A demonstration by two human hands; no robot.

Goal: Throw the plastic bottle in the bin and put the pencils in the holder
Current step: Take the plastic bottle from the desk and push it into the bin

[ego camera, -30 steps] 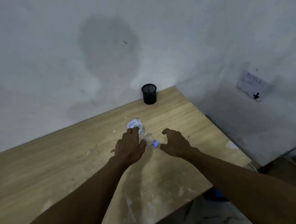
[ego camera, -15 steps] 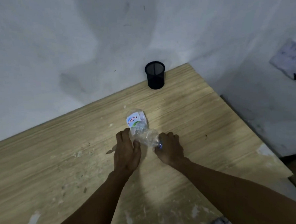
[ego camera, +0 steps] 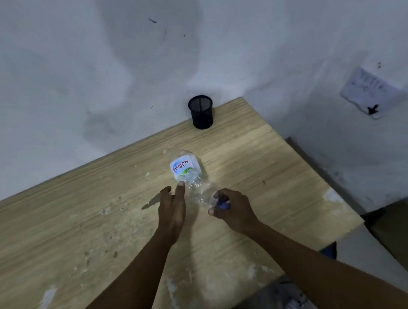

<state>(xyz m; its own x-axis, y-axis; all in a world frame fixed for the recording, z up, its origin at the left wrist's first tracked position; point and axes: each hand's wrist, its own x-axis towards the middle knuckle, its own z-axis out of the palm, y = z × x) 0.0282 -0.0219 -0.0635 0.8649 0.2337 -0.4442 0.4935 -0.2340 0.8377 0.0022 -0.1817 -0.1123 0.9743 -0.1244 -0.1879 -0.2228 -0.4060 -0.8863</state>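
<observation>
A crumpled clear plastic bottle with a white and blue label lies on the wooden table, its blue cap pointing toward me. My right hand is closed around the cap end. My left hand rests on the table beside the bottle, fingers stretched out, the fingertips touching the bottle's side near the label. A black mesh pencil holder stands upright at the table's far edge against the wall. No pencils or bin show in this view.
A white wall runs behind the table. The table's right edge drops off to the floor, where a blue object peeks out below. A paper note hangs on the right wall. White paint smears mark the tabletop.
My right hand has closed on the bottle's cap end. My left hand has opened flatter beside the bottle. The camera view has shifted, so the holder sits higher in the picture.
</observation>
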